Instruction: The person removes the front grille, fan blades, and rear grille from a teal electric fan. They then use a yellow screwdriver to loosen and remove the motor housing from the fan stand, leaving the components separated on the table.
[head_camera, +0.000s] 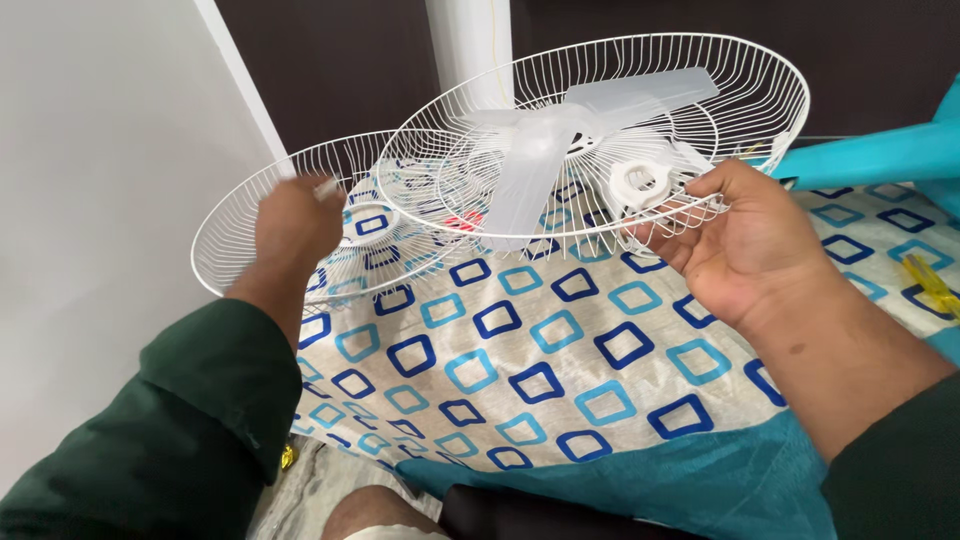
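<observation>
Both hands up: my right hand (745, 240) pinches the near rim of the wire fan guard (600, 140) carrying the translucent fan blade (560, 140) | left hand (295, 225) blurred, closed on the second guard (290, 230) at far left | both above the patterned cloth (540, 350) | light, springy, wires bend easily; I judge the rim the safest hold.

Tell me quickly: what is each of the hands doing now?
Left hand: closed on the rim of the white wire fan guard.
Right hand: holding the second white wire guard.

Two white wire fan guards (760, 90) (240, 215), tilted, overlapping.
</observation>
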